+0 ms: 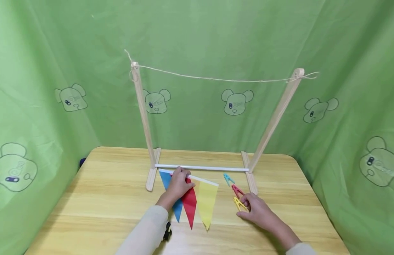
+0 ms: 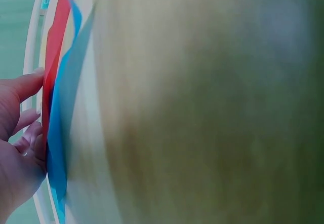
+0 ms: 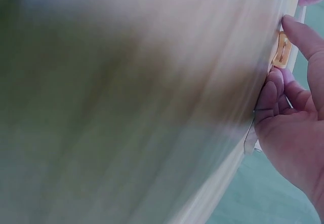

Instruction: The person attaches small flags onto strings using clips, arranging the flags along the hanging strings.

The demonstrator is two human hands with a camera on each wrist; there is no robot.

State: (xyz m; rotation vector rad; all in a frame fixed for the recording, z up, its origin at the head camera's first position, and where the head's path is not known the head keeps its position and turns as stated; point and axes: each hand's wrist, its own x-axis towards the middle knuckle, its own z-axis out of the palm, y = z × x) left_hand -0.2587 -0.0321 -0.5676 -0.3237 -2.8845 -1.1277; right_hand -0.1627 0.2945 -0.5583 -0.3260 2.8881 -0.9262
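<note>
A string of triangular pennants lies on the table, with a white top band, a blue pennant, a red pennant and a yellow pennant. My left hand rests over the band and red pennant, thumb spread from the fingers. In the left wrist view, the red pennant and blue pennant run beside that hand. My right hand reaches around a yellow clothespin, which lies between thumb and fingers; a firm grip is not visible. Beyond it lie a red clothespin and a blue clothespin.
Behind the pennants stands a wooden frame with a left post, a right post and a white bottom rod. A thin cord spans the post tops. Green curtains surround the wooden table.
</note>
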